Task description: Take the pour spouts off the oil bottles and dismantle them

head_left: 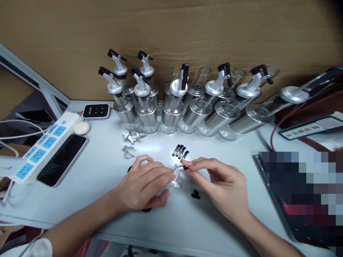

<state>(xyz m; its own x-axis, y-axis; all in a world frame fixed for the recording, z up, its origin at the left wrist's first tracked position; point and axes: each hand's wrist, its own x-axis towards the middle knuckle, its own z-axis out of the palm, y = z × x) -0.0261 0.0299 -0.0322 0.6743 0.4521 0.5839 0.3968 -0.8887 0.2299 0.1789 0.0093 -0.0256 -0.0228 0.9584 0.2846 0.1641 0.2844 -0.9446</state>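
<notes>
Over the front middle of the table, my left hand (146, 184) has its fingertips on a silver bottle pourer spout (176, 183). My right hand (223, 185) pinches a small black lever piece (185, 167) between thumb and index finger, at the tip of the spout. Just beyond the fingers lie several black clip-shaped levers (179, 151) in a row. Small black caps (195, 194) rest to the left of my right palm. Black round parts (147, 210) show partly from under my left hand. Loose silver spout parts (133, 136) and a ring-like silver piece (129, 152) lie farther back.
Several glass-and-steel bottles (172, 116) with pourers stand along the cardboard wall (171, 32), some open-necked ones behind. On the left are a power strip (49, 142), a phone (63, 160), a round white case (82, 127) and a small black-faced device (96, 111). A dark tablet-like slab (273, 200) lies right.
</notes>
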